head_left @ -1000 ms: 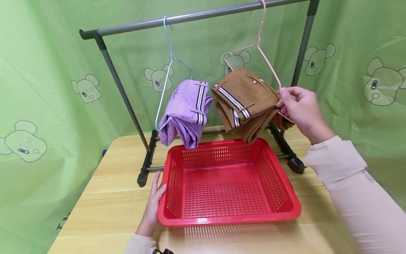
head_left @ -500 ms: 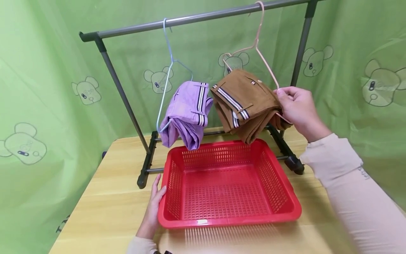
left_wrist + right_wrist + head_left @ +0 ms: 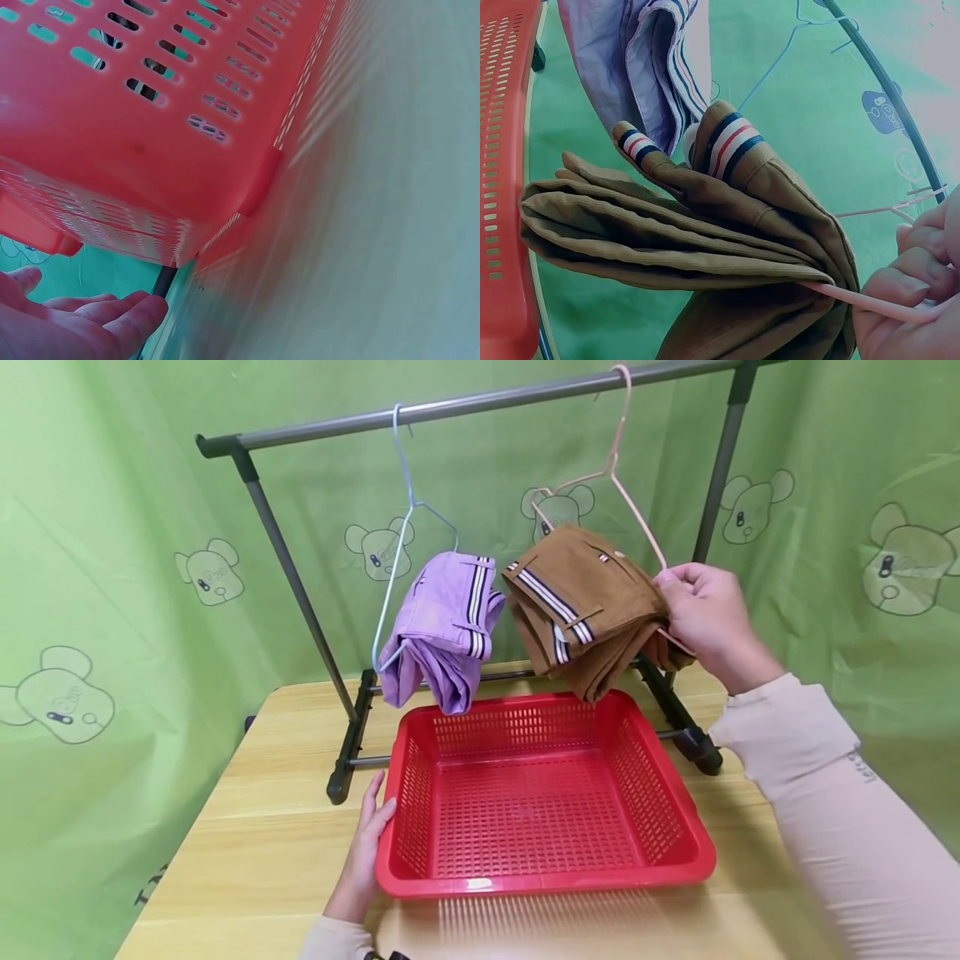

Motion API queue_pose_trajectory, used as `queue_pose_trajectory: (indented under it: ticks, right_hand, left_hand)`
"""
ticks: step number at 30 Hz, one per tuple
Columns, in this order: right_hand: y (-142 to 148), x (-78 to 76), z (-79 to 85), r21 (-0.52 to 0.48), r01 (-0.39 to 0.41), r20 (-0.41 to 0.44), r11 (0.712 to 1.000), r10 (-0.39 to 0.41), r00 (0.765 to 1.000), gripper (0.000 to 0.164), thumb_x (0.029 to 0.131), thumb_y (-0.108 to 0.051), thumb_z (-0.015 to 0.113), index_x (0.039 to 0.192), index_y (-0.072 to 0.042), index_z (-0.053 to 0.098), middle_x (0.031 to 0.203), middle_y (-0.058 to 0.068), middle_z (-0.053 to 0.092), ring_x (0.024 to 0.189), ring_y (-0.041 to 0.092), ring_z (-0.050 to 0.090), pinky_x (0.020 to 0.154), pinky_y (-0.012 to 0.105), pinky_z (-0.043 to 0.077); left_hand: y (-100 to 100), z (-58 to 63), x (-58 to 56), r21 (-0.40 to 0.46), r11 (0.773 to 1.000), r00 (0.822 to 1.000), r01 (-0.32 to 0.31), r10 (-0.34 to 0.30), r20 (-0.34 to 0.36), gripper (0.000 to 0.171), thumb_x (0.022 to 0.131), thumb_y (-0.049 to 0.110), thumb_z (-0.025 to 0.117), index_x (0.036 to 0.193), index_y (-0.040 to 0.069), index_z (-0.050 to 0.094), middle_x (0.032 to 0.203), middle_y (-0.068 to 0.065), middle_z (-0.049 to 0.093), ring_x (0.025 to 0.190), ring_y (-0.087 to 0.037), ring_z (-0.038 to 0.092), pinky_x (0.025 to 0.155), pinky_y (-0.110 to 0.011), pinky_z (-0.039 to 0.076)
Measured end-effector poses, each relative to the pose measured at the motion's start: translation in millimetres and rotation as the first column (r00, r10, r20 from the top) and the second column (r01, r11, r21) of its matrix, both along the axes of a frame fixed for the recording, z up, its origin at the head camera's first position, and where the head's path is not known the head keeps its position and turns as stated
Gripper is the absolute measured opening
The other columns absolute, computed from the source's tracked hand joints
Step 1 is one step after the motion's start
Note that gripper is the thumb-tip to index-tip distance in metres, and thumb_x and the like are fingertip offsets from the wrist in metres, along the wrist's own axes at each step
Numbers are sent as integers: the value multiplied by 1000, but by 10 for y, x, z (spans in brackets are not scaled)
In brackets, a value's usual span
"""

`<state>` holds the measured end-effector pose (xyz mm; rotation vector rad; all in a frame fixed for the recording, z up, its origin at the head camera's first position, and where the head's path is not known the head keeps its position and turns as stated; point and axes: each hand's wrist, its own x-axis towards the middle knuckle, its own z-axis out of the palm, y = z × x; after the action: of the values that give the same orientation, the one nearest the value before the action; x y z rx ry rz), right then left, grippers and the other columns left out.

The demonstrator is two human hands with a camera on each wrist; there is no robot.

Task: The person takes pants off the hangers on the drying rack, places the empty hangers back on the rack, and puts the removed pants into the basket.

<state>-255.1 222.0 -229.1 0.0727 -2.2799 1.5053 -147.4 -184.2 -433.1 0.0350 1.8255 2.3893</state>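
Note:
My right hand (image 3: pixel 708 618) pinches the right end of a pink hanger (image 3: pixel 640 518), thumb uppermost. Folded brown trousers (image 3: pixel 588 578) with a striped waistband hang over that hanger, close beside the fingers; the right wrist view shows the pink bar (image 3: pixel 870 301) running out of the folds into the hand. My left hand (image 3: pixel 362 852) lies along the left side of a red plastic basket (image 3: pixel 547 885), thumb near its rim. Its fingers (image 3: pixel 135 319) are extended in the left wrist view. To the left, folded purple trousers (image 3: pixel 444 597) hang on a blue hanger (image 3: pixel 392 572).
Both hangers hook over the top bar (image 3: pixel 495 399) of a grey rack, whose black feet (image 3: pixel 347 768) stand on the wooden table (image 3: pixel 247 810) behind the basket. A green curtain (image 3: pixel 142 502) with mouse drawings encloses the back and sides.
My right fingers have shifted behind the hanger's end, with the thumb still in front. Trousers, basket and left hand stay almost in place; the head view drifts slightly.

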Motion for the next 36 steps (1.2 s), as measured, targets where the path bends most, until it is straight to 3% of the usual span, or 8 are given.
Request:
queue_pose_trajectory:
  ticks: [4,12,19,36]
  right_hand:
    - [-5,-6,8,26,-1,2,1000,1,1000,29,102,-24,48,104,2,60,62,-11,53,59,4,45,51,22,38]
    - [-9,27,7,49,-6,7,999,6,1000,29,102,-25,46,102,1,58,56,-11,46,49,5,43,45,24,38]
    - [-28,23,23,-25,-48,-1,999,48,999,25,103,-21,45,101,0,58,55,-10,46,44,4,41,38,22,34]
    - [-57,34,45,-111,-63,-32,992,60,998,20,102,-14,45,98,-2,60,55,-10,47,41,2,41,36,20,32]
  left_hand:
    - [1,6,-11,-8,1000,1000,2,-2,0,63,104,33,38,155,27,2,145,-28,33,118,-30,54,92,-41,49]
    - [7,10,-4,-7,1000,1000,0,0,1,62,104,31,38,155,27,2,143,-30,35,113,-30,58,89,-41,51]
    - [-2,14,2,-1,1000,1000,-8,8,-5,62,104,31,38,155,27,2,142,-30,36,112,-29,59,89,-40,51]
    - [-6,4,-10,8,1000,1000,-7,7,-11,62,105,30,37,154,25,1,144,-29,35,114,-30,57,91,-42,51]
